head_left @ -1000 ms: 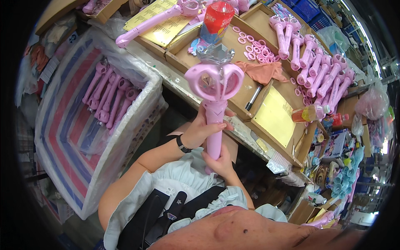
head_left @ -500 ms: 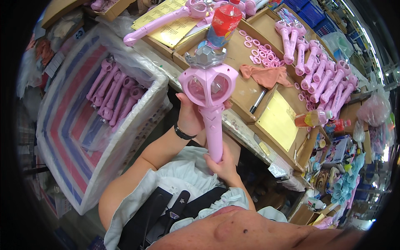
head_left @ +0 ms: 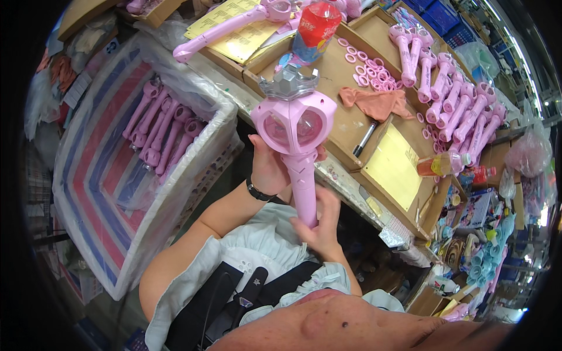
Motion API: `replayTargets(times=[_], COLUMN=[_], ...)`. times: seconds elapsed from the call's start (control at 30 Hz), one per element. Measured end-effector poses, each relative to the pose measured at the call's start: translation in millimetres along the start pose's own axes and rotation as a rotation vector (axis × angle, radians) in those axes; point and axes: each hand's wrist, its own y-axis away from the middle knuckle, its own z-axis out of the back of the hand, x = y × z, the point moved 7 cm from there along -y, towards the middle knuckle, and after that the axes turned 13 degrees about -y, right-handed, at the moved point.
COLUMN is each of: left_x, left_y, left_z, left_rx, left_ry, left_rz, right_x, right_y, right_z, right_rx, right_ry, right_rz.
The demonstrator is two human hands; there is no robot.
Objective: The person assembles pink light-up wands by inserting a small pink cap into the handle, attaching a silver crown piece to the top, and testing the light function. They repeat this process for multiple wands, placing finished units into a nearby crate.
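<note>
Both hands hold one pink plastic toy wand with a heart-shaped head and a silver crown on top [head_left: 294, 126], raised upright in front of the person's chest, above the near edge of the cardboard-lined workbench [head_left: 351, 126]. The left hand [head_left: 269, 167], with a black band on its wrist, is closed around the wand's neck just under the head, its fingers wrapped behind the shaft. The right hand [head_left: 319, 225] is closed on the lower end of the handle, thumb and fingers pinching it from below. The two hands sit one above the other on the same shaft, close but not touching. The wand's clear pink dome faces the camera. On the workbench behind it stands a red-labelled plastic bottle [head_left: 316, 24], and toward the far edge lies a scatter of small pink plastic rings [head_left: 374, 73]. A crumpled orange-pink cloth [head_left: 374, 102] lies near the bench's middle with a black marker pen [head_left: 366, 137] just beside it, and a yellow paper sheet [head_left: 395, 167] sits nearer the front edge. A row of finished pink wands [head_left: 456, 108] lies toward the right end. At the person's left a striped woven bag lined with clear plastic [head_left: 99, 175] holds a row of pink wand handles [head_left: 158, 131].
</note>
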Motion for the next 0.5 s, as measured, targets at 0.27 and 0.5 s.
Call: replayTargets(times=[0.27,0.5], left_x=[7.9,7.1], left_y=[19.9,17.4], left_z=[-3.5,-7.8], left_rx=[-0.215,0.041], left_ry=[-0.070,0.052], left_rz=[0.123,0.091], right_x=[86.2,87.0], right_y=[-76.4,-78.9], right_z=[14.4,4.2], right_rx=[-0.178,-0.197], right_ry=[0.458,0.514], right_rz=[0.521,0.539])
